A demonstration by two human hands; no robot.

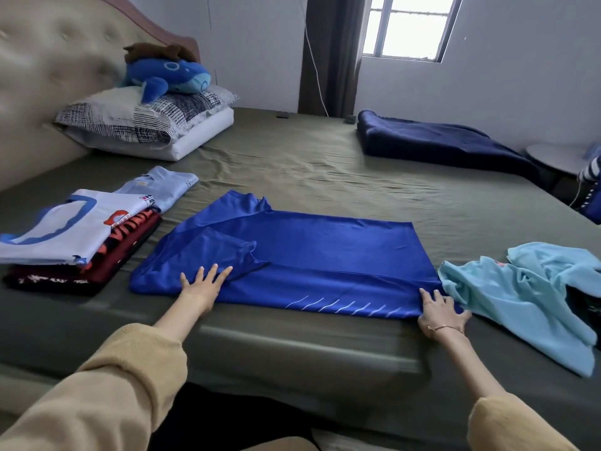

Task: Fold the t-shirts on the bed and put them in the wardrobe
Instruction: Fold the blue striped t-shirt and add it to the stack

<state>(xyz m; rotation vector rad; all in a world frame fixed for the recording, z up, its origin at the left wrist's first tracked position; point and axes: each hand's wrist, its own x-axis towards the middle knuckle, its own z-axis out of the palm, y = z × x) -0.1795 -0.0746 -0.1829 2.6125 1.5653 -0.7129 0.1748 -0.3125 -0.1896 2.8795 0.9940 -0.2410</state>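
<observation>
Glossy smooth blue t-shirt (309,255), matt wrinkled bed sheet (325,170), tufted padded headboard (48,60)

Head view, looking down, bed (325,164) apparently near.

The middle of the bed (325,164) past the blue shirt (309,255) is bare sheet, so a hand could move freely there. At the left of the frame a stack of folded shirts (81,242) sits just beside the blue shirt. At the right a crumpled light blue shirt (520,294) touches its corner. Pillows (146,125) block the upper left, and a dark blanket (439,141) blocks the upper right.
</observation>
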